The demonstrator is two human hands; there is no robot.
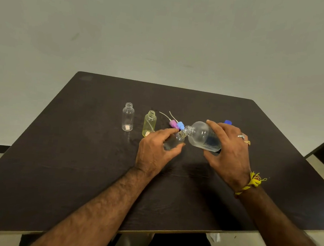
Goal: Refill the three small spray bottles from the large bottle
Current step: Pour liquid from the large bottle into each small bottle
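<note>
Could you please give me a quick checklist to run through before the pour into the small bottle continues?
1. Left hand has a firm grip on the small clear plastic bottle: ok.
2. Right hand holds the large clear plastic bottle tilted: ok.
3. Large bottle's open mouth meets the small bottle's neck: ok.
4. Liquid flowing: cannot tell.
5. Small yellow plastic bottle and the second small clear bottle upright, uncapped: ok.
6. Pink and blue spray tops lying close behind the pour: not ok.

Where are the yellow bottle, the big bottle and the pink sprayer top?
yellow bottle (149, 124), head view, middle of its body
big bottle (200, 134), head view, clear shoulder
pink sprayer top (173, 123), head view, pink cap
</note>
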